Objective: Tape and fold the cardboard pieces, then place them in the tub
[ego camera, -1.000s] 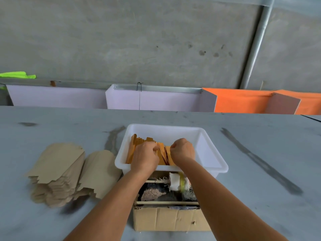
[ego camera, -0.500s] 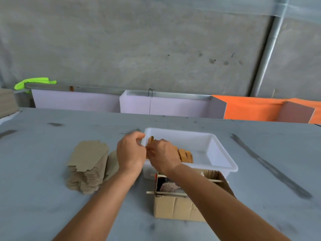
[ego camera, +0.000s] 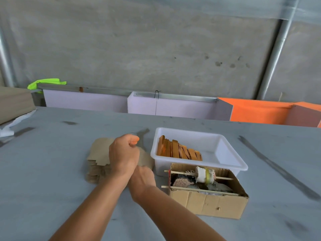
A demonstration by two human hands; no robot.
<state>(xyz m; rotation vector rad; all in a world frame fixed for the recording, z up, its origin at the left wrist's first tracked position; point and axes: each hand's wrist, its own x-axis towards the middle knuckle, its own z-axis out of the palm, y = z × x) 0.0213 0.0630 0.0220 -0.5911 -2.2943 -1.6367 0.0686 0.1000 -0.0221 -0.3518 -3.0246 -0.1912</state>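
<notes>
The fingers (ego camera: 133,139) of the left hand (ego camera: 123,153) are curled inward into a loose fist, thumb tip uppermost, but whether they pinch a sheet cannot be told, since the back of the hand faces the camera. The right hand (ego camera: 142,178) lies lower and partly under the left wrist; its fingers are hidden, reaching into the stack of flat cardboard pieces (ego camera: 99,153), so their hold cannot be told either. Both forearms rise from the bottom edge of the frame and cross near the wrists at centre, left arm over right. The cardboard stack, pale brown with notched edges, sits on the grey tabletop (ego camera: 52,171) left of centre, just beside the white tub (ego camera: 231,153). Inside the tub, a row of folded orange-brown pieces (ego camera: 178,151) leans along its left half. Touching the tub's near rim, a small open cardboard box (ego camera: 208,202) holds thin wooden sticks and a wrapped white roll (ego camera: 203,174). Along the far edge of the tabletop stand lilac and orange panels (ego camera: 260,110), with a concrete wall (ego camera: 156,49) above them.
</notes>
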